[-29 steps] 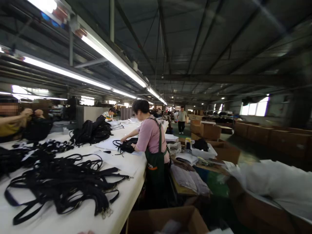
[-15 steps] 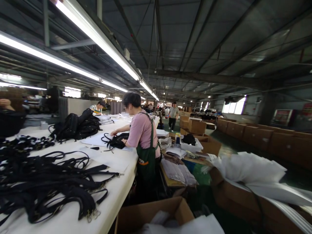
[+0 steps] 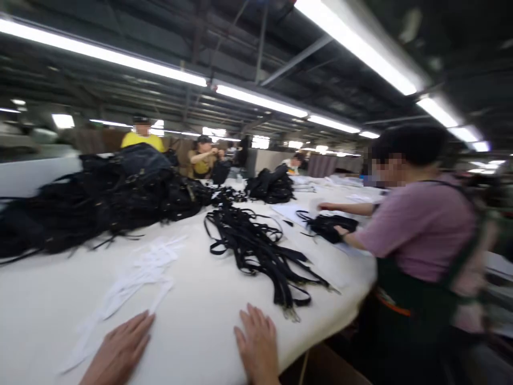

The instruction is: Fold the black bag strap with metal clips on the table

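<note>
My left hand (image 3: 122,345) lies flat on the white table (image 3: 192,326), fingers stretched out, its fingertips at the lower end of a pile of white strips (image 3: 148,267). Near the table's front edge my right hand (image 3: 256,339) rests palm down with fingers extended, holding nothing. Beyond the right hand a heap of black straps (image 3: 256,240) with metal clips spreads over the table. A large mound of black bags (image 3: 120,192) fills the far left side.
A co-worker in a pink shirt (image 3: 425,230) stands close on my right, handling a black bag (image 3: 328,227). Further black bags (image 3: 270,185) lie at the back. Two more people (image 3: 142,140) work across the table. Tube lights (image 3: 260,101) hang overhead.
My view has swung left from the aisle and cartons to the table. Both my hands now show on the table. The pink-shirted co-worker appears nearer, at the right.
</note>
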A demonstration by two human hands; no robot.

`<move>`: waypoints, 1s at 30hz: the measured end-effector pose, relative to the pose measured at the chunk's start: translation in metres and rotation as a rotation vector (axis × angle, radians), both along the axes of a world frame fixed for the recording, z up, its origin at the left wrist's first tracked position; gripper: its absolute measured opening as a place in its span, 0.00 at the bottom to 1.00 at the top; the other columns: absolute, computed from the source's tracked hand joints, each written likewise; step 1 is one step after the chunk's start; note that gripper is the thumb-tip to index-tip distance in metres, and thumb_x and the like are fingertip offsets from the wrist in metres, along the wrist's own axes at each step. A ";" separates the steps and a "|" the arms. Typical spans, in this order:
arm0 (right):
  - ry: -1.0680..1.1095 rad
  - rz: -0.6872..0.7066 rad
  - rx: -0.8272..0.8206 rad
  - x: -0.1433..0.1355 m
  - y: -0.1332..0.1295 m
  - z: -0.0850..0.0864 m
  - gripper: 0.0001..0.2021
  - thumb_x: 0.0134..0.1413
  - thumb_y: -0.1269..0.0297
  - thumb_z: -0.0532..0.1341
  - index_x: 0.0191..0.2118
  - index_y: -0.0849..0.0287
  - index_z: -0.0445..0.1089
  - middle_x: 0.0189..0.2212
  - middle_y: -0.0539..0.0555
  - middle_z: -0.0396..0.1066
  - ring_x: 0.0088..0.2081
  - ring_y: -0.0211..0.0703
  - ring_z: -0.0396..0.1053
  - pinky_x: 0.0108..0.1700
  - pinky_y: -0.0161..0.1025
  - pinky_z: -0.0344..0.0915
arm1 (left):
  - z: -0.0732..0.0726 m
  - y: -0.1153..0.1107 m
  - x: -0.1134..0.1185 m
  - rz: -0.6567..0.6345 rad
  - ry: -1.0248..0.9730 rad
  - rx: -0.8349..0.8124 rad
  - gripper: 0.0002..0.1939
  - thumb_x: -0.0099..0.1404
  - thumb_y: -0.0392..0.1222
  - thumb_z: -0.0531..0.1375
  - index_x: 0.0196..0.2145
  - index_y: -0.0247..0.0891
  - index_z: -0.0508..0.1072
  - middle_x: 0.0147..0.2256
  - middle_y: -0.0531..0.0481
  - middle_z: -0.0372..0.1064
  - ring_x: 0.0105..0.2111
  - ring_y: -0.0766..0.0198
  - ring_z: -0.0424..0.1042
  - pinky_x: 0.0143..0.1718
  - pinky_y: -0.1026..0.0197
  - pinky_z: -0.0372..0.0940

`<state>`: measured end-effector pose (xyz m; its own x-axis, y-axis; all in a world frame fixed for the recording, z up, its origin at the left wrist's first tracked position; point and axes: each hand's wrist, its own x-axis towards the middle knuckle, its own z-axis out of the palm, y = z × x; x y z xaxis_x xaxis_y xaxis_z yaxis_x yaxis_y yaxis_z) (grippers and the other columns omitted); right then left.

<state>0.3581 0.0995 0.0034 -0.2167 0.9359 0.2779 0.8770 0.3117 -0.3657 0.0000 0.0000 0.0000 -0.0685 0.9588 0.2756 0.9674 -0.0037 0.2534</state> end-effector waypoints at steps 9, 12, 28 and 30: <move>-0.167 0.073 0.188 -0.003 0.014 -0.009 0.21 0.61 0.51 0.53 0.56 0.50 0.69 0.62 0.53 0.64 0.61 0.55 0.61 0.62 0.57 0.51 | 0.010 -0.042 -0.012 0.218 -0.252 0.086 0.22 0.70 0.51 0.51 0.59 0.48 0.63 0.54 0.49 0.72 0.54 0.55 0.71 0.57 0.46 0.69; -0.179 0.074 0.200 -0.004 0.016 -0.009 0.22 0.61 0.51 0.52 0.56 0.50 0.69 0.61 0.53 0.65 0.61 0.55 0.62 0.61 0.57 0.52 | 0.004 -0.040 0.003 0.151 -0.185 0.100 0.21 0.69 0.47 0.53 0.58 0.46 0.65 0.56 0.47 0.71 0.55 0.55 0.70 0.58 0.46 0.68; -0.179 0.073 0.234 -0.003 0.020 -0.012 0.22 0.61 0.49 0.51 0.55 0.49 0.70 0.60 0.52 0.66 0.59 0.55 0.63 0.60 0.57 0.54 | 0.017 -0.020 0.003 -0.135 -0.351 -0.043 0.24 0.66 0.31 0.48 0.51 0.52 0.72 0.54 0.50 0.71 0.55 0.59 0.69 0.58 0.54 0.67; -0.168 0.079 0.228 -0.004 0.019 -0.011 0.22 0.61 0.49 0.51 0.56 0.49 0.70 0.61 0.52 0.66 0.60 0.55 0.63 0.60 0.57 0.54 | 0.013 -0.017 0.002 -0.076 -0.443 0.006 0.23 0.65 0.33 0.48 0.50 0.51 0.73 0.53 0.49 0.72 0.55 0.57 0.69 0.59 0.51 0.65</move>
<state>0.3543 0.1184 -0.0075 -0.3476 0.8319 0.4326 0.8891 0.4390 -0.1298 0.0016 -0.0165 0.0130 -0.1108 0.9640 0.2415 0.7626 -0.0734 0.6427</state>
